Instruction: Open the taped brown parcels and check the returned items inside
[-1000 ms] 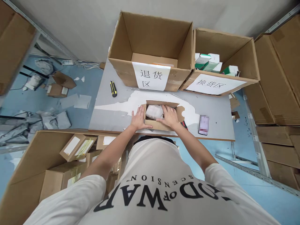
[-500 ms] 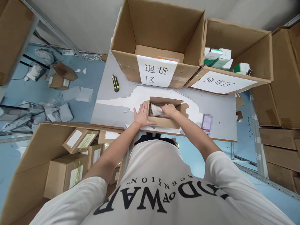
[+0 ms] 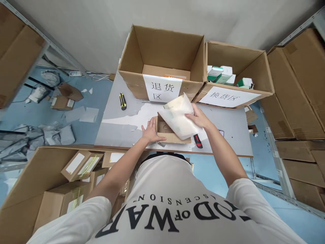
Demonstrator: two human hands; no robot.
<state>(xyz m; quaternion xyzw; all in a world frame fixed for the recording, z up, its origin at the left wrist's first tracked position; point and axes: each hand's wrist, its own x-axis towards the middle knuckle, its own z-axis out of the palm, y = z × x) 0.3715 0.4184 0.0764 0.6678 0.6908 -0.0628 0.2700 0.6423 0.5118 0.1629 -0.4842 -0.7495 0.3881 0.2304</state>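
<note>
A small open cardboard box (image 3: 175, 138) sits on the grey table near its front edge. My left hand (image 3: 151, 131) lies against the box's left end, its fingers and thumb spread. My right hand (image 3: 198, 117) is closed on the right edge of a white, partly see-through wrapped packet (image 3: 179, 117), tilted above the box. The packet covers much of the box's opening; what is inside the wrapping cannot be made out. Right of the box lies a red-and-black utility knife (image 3: 198, 141). A yellow-and-black utility knife (image 3: 123, 101) rests farther left.
Behind stand two big labelled cartons, a left one (image 3: 129, 79) and a right one (image 3: 266, 76) holding white-and-green boxes (image 3: 223, 74). At lower left a large carton (image 3: 30, 179) contains several taped parcels (image 3: 81, 164). Stacked cardboard (image 3: 299, 149) lines the right side.
My right hand has lifted the white packet up out of the small box. The red-and-black knife now shows. My left hand stays at the box's left end. The view has shifted slightly.
</note>
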